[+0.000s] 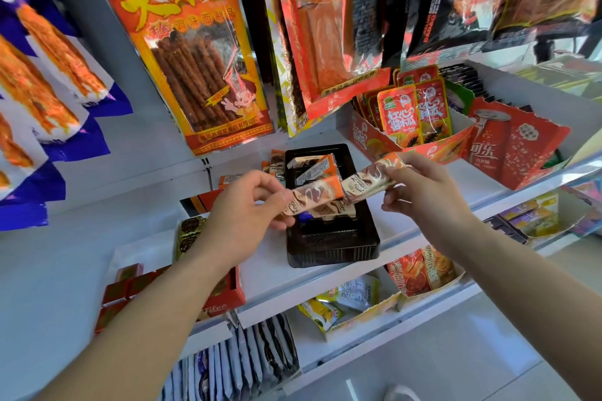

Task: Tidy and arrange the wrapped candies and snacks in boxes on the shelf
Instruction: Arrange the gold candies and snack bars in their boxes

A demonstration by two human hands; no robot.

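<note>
Pinched at opposite ends, two wrapped candy bars hang over a black tray [332, 249] on a white shop shelf [423, 231]. The left hand [242, 205] grips the outer end of one bar [314, 194] between thumb and fingertips. The right hand [423, 185] clamps the outer end of the other bar [371, 177], and the inner ends overlap in mid-air between them. More bars [312, 166] of the same kind lie askew at the tray's far end. The main risk appears to be the hold itself: each bar is held only by its wrapper end, so it could swing, slip and drop past the tray's rim. Laid on the crooked bars inside, they would likely sit unevenly. The tray also stands near the shelf's front edge, where a nudge could push it off.
</note>
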